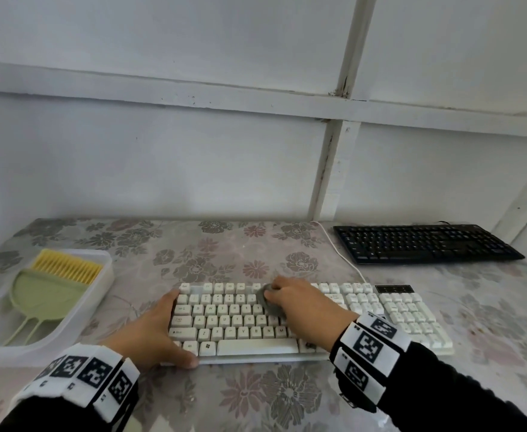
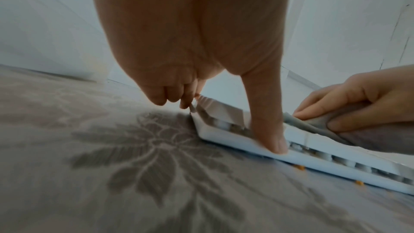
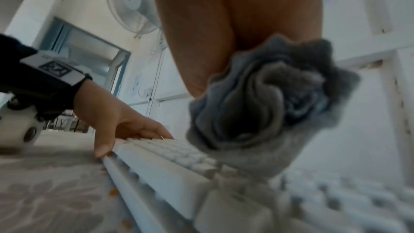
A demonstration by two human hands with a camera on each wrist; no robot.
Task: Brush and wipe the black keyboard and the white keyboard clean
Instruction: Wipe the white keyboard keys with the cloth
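The white keyboard (image 1: pixel 240 319) lies across the middle of the flowered table. My left hand (image 1: pixel 165 332) grips its left end. The thumb (image 2: pixel 268 121) presses the front edge and the fingers curl at the far corner. My right hand (image 1: pixel 290 299) holds a bunched grey cloth (image 1: pixel 266 302) down on the upper key rows near the middle. In the right wrist view the cloth (image 3: pixel 268 109) sits crumpled on the keys (image 3: pixel 170 171). The black keyboard (image 1: pixel 424 244) lies at the back right, apart from both hands.
A clear plastic tray (image 1: pixel 100 294) at the left holds a yellow brush (image 1: pixel 68 266) and a green dustpan (image 1: pixel 43 297). A white cable (image 1: pixel 340 254) runs from the white keyboard toward the wall. Small orange crumbs (image 2: pixel 299 166) lie along the keyboard's front edge.
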